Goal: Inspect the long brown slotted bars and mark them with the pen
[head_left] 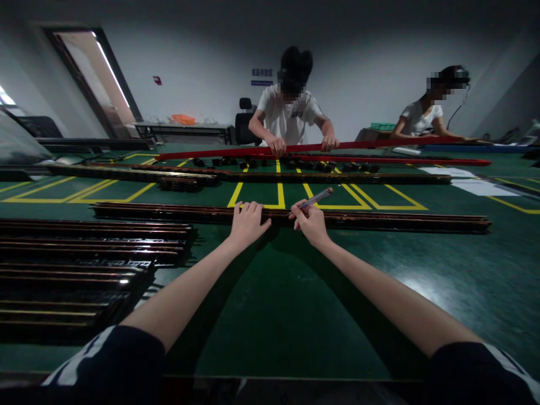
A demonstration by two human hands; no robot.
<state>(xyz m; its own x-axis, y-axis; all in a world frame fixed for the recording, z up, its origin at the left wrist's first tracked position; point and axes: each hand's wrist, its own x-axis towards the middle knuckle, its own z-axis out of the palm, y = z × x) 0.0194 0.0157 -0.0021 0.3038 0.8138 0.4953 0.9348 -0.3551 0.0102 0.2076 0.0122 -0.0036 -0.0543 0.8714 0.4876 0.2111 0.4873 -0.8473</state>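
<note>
The left hand (250, 223) lies palm down with its thumb spread away from its fingers, pressing lightly on the dark bundle (405, 219) rather than wrapped round it. The right hand (311, 223) is closed on a pen-like tool (319, 197), its lower end down at the bundle; the slim, rigid-looking barrel is probably light and best pinched low, as here. The bundle lies across the green table (295, 320) in front of the person, running well past both hands. It looks stiff along its length, but so long and thin a piece would likely bow or twist if lifted at one point, so two holds set wide either side of the middle seem wiser. Its glossy faces may slip under dry fingers, and its copper-coloured edge lines suggest layers that could slide apart; its weight cannot be told. To the left lie stacked dark strips (76, 247) of like finish. Beyond the yellow lines (280, 194) rests another long strip (337, 178), and farther off a co-worker (291, 112) holds a red bar (236, 152) with both hands.
</note>
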